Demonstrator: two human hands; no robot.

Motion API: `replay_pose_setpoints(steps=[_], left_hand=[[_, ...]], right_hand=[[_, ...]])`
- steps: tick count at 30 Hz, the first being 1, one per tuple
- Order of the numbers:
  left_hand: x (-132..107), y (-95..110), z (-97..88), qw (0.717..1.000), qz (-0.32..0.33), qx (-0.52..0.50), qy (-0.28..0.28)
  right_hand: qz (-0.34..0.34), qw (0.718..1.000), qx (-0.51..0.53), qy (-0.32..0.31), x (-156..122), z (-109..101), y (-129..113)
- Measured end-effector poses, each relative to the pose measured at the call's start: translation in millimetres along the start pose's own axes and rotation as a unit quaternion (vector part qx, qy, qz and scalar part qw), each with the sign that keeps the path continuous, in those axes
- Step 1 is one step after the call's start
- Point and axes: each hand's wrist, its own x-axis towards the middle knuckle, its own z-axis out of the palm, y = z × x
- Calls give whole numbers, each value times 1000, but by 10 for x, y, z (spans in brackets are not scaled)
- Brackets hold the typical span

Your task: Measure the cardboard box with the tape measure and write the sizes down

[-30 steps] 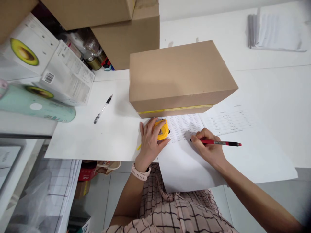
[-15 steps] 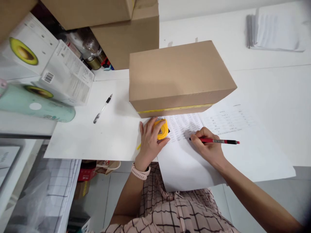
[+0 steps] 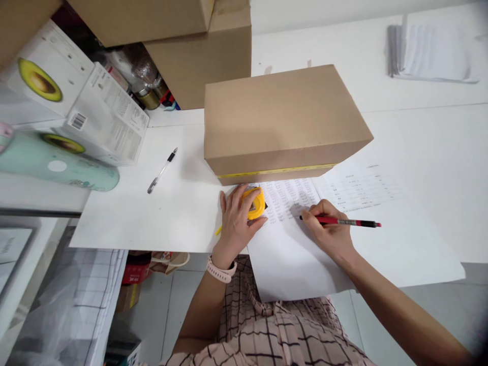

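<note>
My left hand (image 3: 235, 221) is closed around a yellow tape measure (image 3: 256, 203) on the white table. Its yellow tape (image 3: 276, 171) runs along the lower front edge of a brown cardboard box (image 3: 282, 119) just beyond my hands. My right hand (image 3: 330, 229) grips a red pen (image 3: 343, 221), whose tip rests on a printed sheet of paper (image 3: 290, 201) filled with rows of small text. A second printed sheet (image 3: 358, 188) lies to the right of it.
A black pen (image 3: 162, 170) lies loose at the left on a white board. White avocado-print boxes (image 3: 72, 101) and a mint bottle (image 3: 57, 162) sit far left. Larger cardboard boxes (image 3: 198, 51) stand behind. A paper stack (image 3: 430, 48) lies at the back right.
</note>
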Motion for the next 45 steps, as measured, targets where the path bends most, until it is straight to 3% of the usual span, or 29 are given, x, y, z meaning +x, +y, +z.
replay_pose_setpoints(steps=[12, 17, 20, 22, 25, 28, 30, 32, 34, 35, 37, 40, 45], left_hand=[[6, -2, -5, 1000, -3, -2, -2], [7, 1, -7, 1000, -6, -7, 2], [2, -2, -5, 1000, -4, -6, 3], [2, 0, -6, 1000, 1, -3, 6], [14, 3, -12, 1000, 9, 2, 15], [23, -9, -21, 1000, 10, -2, 25], [11, -16, -33, 999, 0, -27, 35], [-21, 7, -55, 994, -21, -103, 39], [-69, 80, -89, 973, -45, -227, 17], [-97, 135, -109, 955, -54, -292, -4], [-148, 265, -152, 913, -67, -398, -61], [-192, 431, -215, 869, -76, -470, -131], [-152, 518, -335, 872, -108, -450, -160]], right_hand=[[0, 1000, 3, -3, -7, -9, -1], [-22, 997, 13, 70, -13, -34, 61], [-41, 987, -40, 148, 23, -193, 94], [-87, 973, -125, 175, 74, -390, 161], [-178, 935, -271, 143, 161, -743, 379], [-187, 905, -367, 109, 195, -981, 606], [-179, 899, -382, 120, 162, -1009, 630], [-181, 906, -354, 146, 81, -935, 503], [-173, 938, -264, 144, -35, -791, 254], [-155, 962, -194, 111, -95, -706, 106], [-98, 994, -36, -26, -195, -542, -180], [-15, 976, 132, -172, -252, -370, -467], [43, 958, 199, -203, -177, -295, -579]])
